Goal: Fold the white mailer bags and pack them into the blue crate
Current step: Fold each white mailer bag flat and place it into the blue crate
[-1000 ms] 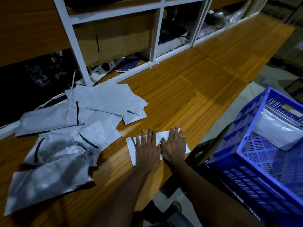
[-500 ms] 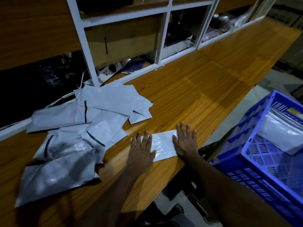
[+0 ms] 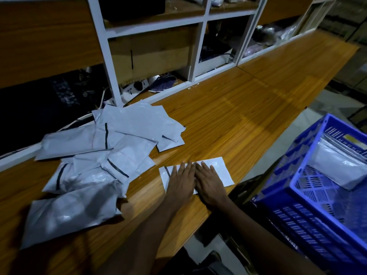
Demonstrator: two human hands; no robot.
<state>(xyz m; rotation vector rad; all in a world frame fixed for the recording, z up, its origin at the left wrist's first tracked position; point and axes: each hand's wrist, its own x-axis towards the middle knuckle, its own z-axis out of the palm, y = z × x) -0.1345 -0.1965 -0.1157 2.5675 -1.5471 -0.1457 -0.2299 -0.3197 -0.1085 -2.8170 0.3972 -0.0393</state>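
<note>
My left hand (image 3: 181, 182) and right hand (image 3: 209, 183) lay straight fingers (image 3: 185, 169), gripping nothing, on the light, slippery white plastic mailer bag (image 3: 220, 171) beneath; I'd pinch its right-hand edge.

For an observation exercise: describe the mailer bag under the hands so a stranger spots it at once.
On the counter, between the heap of mailer bags and the blue crate, one folded bag lies alone. Unlike those, it is flat, under the left hand and right hand.
</note>
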